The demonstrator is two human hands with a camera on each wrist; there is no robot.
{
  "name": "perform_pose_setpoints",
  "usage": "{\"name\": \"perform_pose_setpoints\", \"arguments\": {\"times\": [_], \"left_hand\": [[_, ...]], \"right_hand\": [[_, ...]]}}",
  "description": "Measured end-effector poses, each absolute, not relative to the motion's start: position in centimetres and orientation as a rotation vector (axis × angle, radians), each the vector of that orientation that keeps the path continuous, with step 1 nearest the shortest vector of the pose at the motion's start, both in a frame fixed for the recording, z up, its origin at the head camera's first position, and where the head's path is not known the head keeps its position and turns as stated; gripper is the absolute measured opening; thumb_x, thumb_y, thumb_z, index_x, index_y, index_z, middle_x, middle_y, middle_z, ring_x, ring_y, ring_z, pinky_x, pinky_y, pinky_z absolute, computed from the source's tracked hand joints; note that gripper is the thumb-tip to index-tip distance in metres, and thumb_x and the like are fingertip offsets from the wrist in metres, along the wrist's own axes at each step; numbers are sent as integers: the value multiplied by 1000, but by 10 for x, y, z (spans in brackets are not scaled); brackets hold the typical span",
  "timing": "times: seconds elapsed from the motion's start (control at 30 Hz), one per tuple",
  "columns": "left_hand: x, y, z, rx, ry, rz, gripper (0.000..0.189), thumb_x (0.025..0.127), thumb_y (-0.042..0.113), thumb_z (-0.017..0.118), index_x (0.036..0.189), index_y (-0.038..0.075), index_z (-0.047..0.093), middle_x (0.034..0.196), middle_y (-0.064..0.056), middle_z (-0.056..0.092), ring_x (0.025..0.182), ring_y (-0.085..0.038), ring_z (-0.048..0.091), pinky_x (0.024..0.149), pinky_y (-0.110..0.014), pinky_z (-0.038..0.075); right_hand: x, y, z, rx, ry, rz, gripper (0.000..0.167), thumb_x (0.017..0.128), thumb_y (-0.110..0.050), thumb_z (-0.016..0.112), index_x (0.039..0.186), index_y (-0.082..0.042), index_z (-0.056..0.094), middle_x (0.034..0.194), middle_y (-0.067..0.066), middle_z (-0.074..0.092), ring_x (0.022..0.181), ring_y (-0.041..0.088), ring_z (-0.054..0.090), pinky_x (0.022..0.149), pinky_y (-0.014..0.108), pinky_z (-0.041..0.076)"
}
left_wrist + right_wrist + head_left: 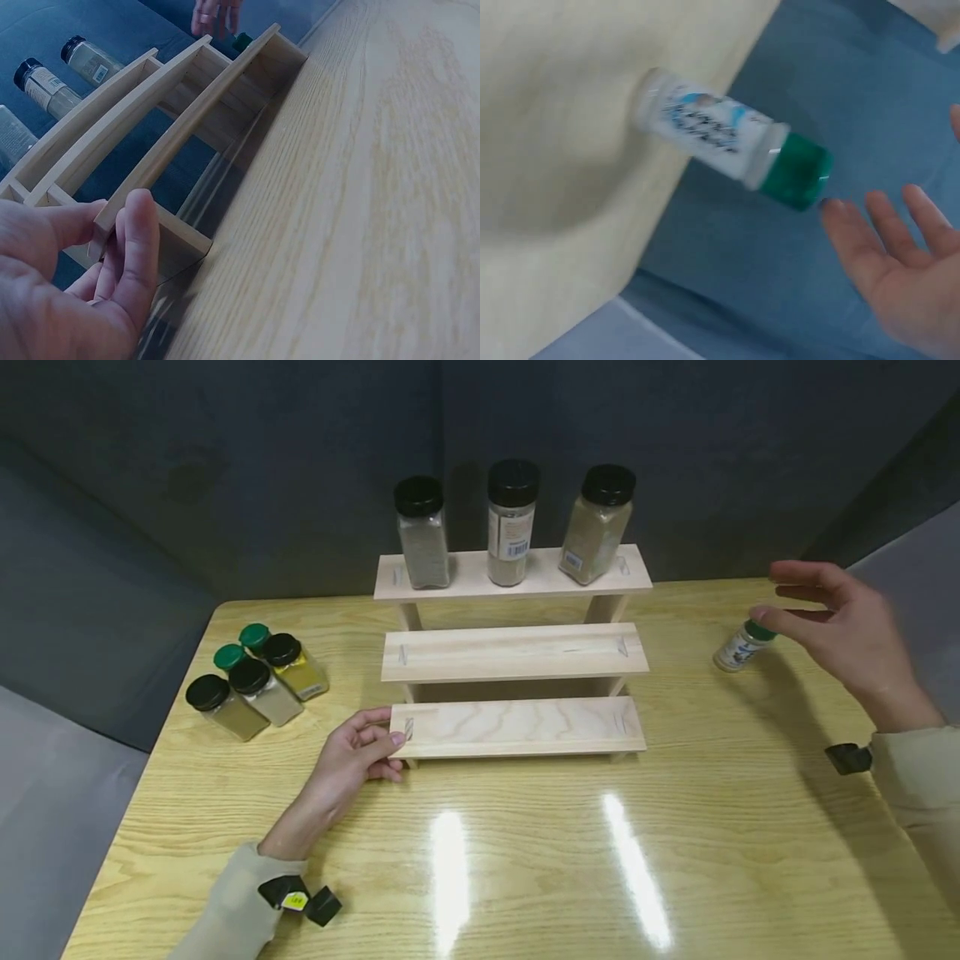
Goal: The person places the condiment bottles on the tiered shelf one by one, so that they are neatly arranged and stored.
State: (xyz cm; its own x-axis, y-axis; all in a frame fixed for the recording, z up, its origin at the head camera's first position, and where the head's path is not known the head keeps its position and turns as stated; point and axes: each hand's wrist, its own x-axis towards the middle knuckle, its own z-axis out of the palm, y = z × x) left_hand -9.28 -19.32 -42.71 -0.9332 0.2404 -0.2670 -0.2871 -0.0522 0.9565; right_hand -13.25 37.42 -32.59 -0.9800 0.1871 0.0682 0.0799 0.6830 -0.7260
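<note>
My left hand point(358, 753) pinches the left end of the lowest step of a three-tier wooden rack point(517, 727), thumb on top and fingers beneath. In the left wrist view, the thumb and fingers point(141, 225) close on that board's end. To the right of the rack, a small spice jar point(738, 650) with a green cap point(799, 171) and white label stands on the table. My right hand point(847, 627) is beside the cap, its fingers extended. The right wrist view shows a gap between the fingertips point(832, 210) and the cap, with nothing held.
Three black-capped spice jars point(513, 527) stand on the top step. On the table at the left is a cluster of several jars point(266, 693) with black and green caps. A dark cloth partition point(300, 485) rises behind the wooden table point(525, 860).
</note>
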Motion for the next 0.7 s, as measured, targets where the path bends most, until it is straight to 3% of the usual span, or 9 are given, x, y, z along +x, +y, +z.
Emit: {"name": "perform_pose_setpoints", "arguments": {"times": [0.1,0.2,0.27,0.37,0.43,0.57,0.7], "left_hand": [[-93,-193,-427,-51,1877,2043,53,109,-6,61,156,-12,36,94,-5,66,74,-12,70,69,-27,67],[-93,-192,-426,-46,1873,2042,53,109,-6,61,156,-12,37,94,-5,66,74,-13,70,69,-27,67],[-93,-192,-426,-43,1868,2043,54,109,-6,61,156,-13,36,94,-5,66,74,-12,70,69,-27,67],[-93,-193,-425,-49,1874,2046,54,109,-6,61,156,-13,36,94,-5,66,74,-12,70,69,-27,67],[-93,-193,-424,-55,1881,2046,54,109,-5,61,156,-13,36,94,-5,66,73,-12,70,69,-27,67],[-93,-193,-423,-62,1885,2043,53,109,-5,61,155,-13,37,94,-6,66,73,-12,70,69,-28,67],[-93,-192,-424,-65,1885,2040,53,109,-5,61,155,-13,37,95,-6,66,74,-12,70,69,-28,67]], "right_hand": [[-131,380,-337,-264,-2806,1109,76,104,-50,73,169,-28,42,170,3,41,146,28,49,107,24,49],[-130,384,-346,-287,-2767,1084,73,105,-47,72,169,-27,43,170,6,42,148,30,46,120,39,45],[-130,387,-350,-284,-2713,1095,68,106,-41,73,167,-27,47,165,3,48,142,20,51,120,33,45],[-132,388,-354,-261,-2648,1107,60,105,-33,76,161,-28,55,151,-6,58,124,3,55,103,14,47],[-133,388,-355,-238,-2623,1102,57,104,-30,77,158,-27,60,141,-12,61,115,-4,55,92,8,46],[-133,386,-356,-195,-2579,1113,52,104,-25,79,153,-24,65,129,-18,64,109,-8,57,85,5,45],[-132,385,-357,-180,-2517,1144,48,103,-22,79,150,-23,68,131,-19,66,110,-9,59,90,6,47]]}}
